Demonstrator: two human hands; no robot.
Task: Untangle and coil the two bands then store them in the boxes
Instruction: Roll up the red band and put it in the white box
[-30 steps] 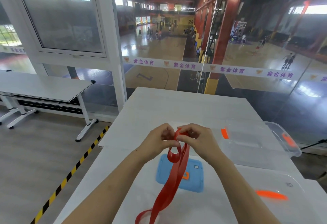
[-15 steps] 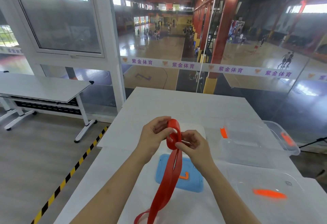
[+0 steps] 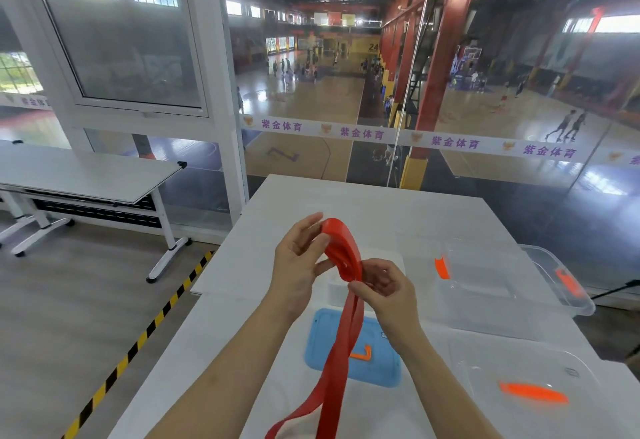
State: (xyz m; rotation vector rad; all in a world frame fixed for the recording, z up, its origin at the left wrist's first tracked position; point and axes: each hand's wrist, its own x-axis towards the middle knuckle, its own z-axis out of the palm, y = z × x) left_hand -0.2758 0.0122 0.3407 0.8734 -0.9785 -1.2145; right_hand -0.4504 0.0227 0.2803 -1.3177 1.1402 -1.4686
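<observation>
A flat red band (image 3: 341, 341) is held above the white table (image 3: 346, 203). My left hand (image 3: 299, 265) grips the small coil at its top, thumb pressed on the roll. Just below and to the right, my right hand (image 3: 388, 291) pinches the band where it leaves the coil. The rest of the band hangs down and trails off the bottom of the view. Behind my hands a small clear box (image 3: 337, 291) stands on the table, partly hidden. A blue lid (image 3: 379, 366) with an orange clip lies under the hanging band. The second band is not in sight.
A larger clear box (image 3: 485, 286) with orange latches stands at the right, its clear lid (image 3: 526, 390) with an orange handle lying nearer me. A glass wall runs behind the table. A second white table (image 3: 79, 175) stands at the left, past a yellow-black floor stripe (image 3: 138, 345).
The coil at the band's top has grown and risen. My left hand turned up around it, while my right hand dropped lower on the band.
</observation>
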